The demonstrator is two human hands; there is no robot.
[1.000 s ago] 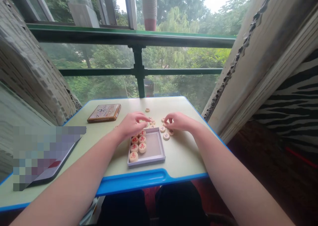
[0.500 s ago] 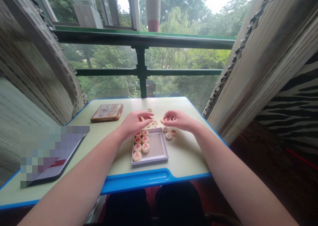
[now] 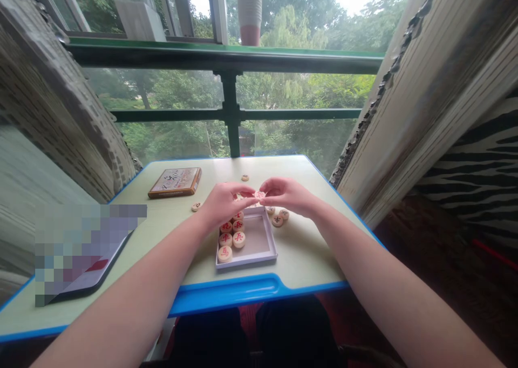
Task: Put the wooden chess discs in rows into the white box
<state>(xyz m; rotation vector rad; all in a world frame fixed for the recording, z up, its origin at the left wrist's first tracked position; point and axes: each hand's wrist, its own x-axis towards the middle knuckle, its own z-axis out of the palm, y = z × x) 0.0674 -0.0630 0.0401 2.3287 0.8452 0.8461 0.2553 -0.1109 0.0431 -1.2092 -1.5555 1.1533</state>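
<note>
A shallow grey box [image 3: 265, 249] lies on the pale table with several round wooden chess pieces [image 3: 232, 239] with red characters lined up along its left side. My left hand [image 3: 224, 202] and my right hand [image 3: 286, 194] meet just above the box's far edge. My right hand pinches one round piece [image 3: 259, 195] between thumb and fingers, and my left fingertips touch the same piece. More loose pieces [image 3: 280, 217] lie on the table under and beside my right hand.
A brown box lid [image 3: 175, 182] lies at the far left of the table [image 3: 299, 254], a single piece [image 3: 196, 206] near it and another [image 3: 245, 177] farther back. A dark tablet-like slab [image 3: 93, 281] lies at the near left. A green window railing [image 3: 226, 60] stands behind.
Both hands have lifted off the loose pieces and come together over the box's far edge, the right hand bringing one piece up with it.
</note>
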